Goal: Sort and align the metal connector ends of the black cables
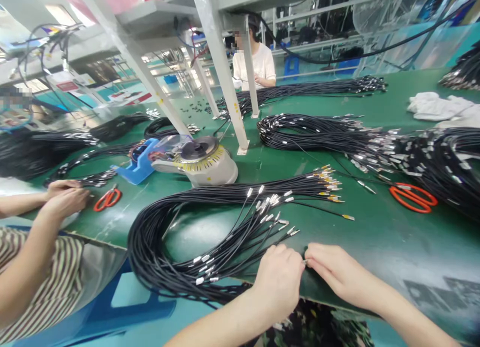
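Observation:
My left hand (282,277) is closed at the front edge of the green table, with its fingers pinched together. Facing it, my right hand (335,268) is closed too. A small metallic cable end (305,262) shows between the fingertips of both hands; the rest of it is hidden by my fingers. Left of my hands lies a large looped bundle of black cables (148,232). Several of its ends carry white tags or silver tips, and others at the far side have yellow-marked tips (330,184).
Orange-handled scissors (414,197) lie right, near more cable bundles (318,132). A round tape dispenser (210,162) and blue tape holder (137,162) stand behind the loop. White posts (221,62) rise from the table. A co-worker's hands (67,197) work at left; another person sits across.

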A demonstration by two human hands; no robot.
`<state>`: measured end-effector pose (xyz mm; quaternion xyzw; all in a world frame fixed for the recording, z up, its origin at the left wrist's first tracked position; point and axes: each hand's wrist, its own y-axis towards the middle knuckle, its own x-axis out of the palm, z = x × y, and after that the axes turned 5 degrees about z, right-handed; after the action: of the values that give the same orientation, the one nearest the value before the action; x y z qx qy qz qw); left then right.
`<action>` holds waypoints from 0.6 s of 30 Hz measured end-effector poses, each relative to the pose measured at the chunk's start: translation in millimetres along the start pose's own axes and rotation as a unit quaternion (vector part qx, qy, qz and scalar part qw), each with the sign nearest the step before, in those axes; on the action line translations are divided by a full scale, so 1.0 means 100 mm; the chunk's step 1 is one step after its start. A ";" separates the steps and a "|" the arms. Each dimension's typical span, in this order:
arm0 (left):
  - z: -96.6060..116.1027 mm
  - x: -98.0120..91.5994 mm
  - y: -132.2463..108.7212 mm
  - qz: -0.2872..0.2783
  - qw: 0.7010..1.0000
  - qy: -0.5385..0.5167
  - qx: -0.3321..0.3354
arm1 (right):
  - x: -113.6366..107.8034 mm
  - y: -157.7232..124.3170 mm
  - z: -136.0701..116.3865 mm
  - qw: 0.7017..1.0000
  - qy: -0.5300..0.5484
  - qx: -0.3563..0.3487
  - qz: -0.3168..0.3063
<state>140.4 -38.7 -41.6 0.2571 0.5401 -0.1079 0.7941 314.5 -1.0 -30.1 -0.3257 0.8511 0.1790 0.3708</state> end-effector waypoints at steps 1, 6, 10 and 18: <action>0.01 0.02 0.00 0.003 1.000 -0.004 -0.004 | 0.01 0.00 0.01 1.000 -0.004 -0.002 -0.002; 0.02 0.07 -0.01 0.009 1.000 -0.026 -0.014 | 0.02 0.02 0.04 1.000 0.003 -0.005 -0.002; -0.01 0.03 0.02 0.002 0.999 -0.043 -0.007 | 0.01 0.03 0.05 1.000 0.026 0.004 0.001; -0.07 -0.32 0.14 0.002 0.979 -0.202 -0.024 | -0.04 -0.01 0.08 0.995 0.101 0.026 0.004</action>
<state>128.6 -26.9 -9.9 0.2120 0.3708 -0.1425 0.8929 321.8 4.5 -32.6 -0.3284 0.8901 0.1242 0.2906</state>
